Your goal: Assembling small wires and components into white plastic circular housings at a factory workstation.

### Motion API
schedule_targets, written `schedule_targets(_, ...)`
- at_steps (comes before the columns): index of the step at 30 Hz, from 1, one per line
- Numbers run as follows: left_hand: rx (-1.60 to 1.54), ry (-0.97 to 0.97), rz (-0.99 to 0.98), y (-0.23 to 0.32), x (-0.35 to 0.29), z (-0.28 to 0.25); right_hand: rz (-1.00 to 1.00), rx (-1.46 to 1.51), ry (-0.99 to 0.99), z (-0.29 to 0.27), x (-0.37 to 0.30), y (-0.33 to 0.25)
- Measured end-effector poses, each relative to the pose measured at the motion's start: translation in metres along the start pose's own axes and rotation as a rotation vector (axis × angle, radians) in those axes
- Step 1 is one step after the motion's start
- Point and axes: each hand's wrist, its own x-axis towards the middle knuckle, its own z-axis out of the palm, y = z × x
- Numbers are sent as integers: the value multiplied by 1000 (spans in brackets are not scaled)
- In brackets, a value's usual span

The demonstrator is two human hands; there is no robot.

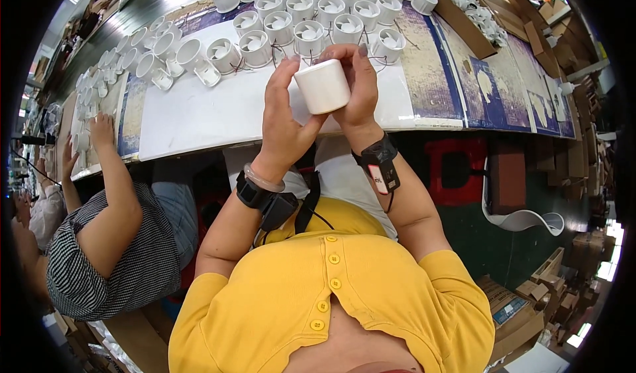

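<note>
White fans, over twenty, are massed at twelve o'clock beyond one cylinder clasped by left hand and right hand.

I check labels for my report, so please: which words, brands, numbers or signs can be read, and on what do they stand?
No text is clear enough to quote.
Label on the right wrist device: too small to read.
Carton, lower right: print too small and blurred.
White cylinder between left hand and right hand: no print visible.
</note>
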Motion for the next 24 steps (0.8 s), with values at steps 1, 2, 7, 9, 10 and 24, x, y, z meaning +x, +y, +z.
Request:
schedule_targets(1,42,-37,-29,1,0,-1,52,216,14,0,2,0)
schedule_targets(2,42,-35,-25,1,1,-1,48,216,11,0,3,0)
schedule_targets(7,97,26,97,8,9,-9,29,180,31,16,-3,-9)
schedule_targets(9,141,12,117,8,9,-10,-102,-4,67,22,-7,-9)
schedule_targets(10,140,11,116,10,9,-9,-101,-4,69,20,-8,-10)
schedule_targets(24,385,-48,117,12,17,-17,58,-32,124,5,0,3)
